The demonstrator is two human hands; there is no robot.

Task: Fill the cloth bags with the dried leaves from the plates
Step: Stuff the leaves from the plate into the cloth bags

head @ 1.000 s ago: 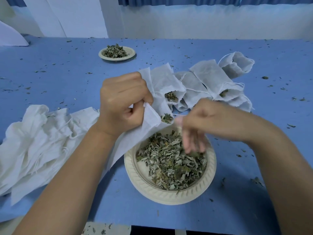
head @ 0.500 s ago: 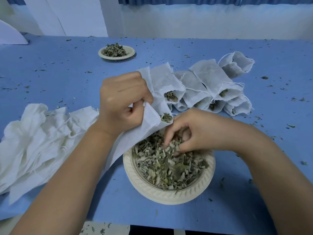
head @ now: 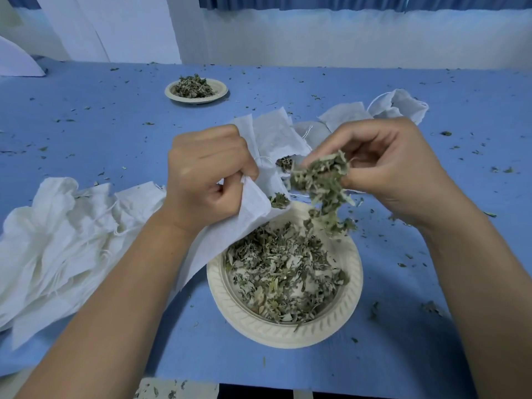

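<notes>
Step in hand: loading. Left hand [head: 207, 180] grips the cloth bag [head: 253, 207] by its mouth, over the plate [head: 288, 335] rim at 11 o'clock. Right hand [head: 385, 168] pinches a clump of dried leaves [head: 319, 177], at 3 o'clock of the mouth. Next move calls for pushing the clump into the opening; spill likely.

empty bags [head: 66, 240] left of near plate [head: 354, 286].

held bag [head: 253, 208]: thin white woven cloth, matt, faintly sheer. bag pile [head: 57, 243]: same cloth, crumpled, thin string ties. near plate [head: 288, 332]: cream moulded paper pulp, matt, ribbed rim. dried leaves [head: 282, 272]: dull grey-green, crinkled, rough. table cover [head: 115, 133]: blue, matt, smooth.
</notes>
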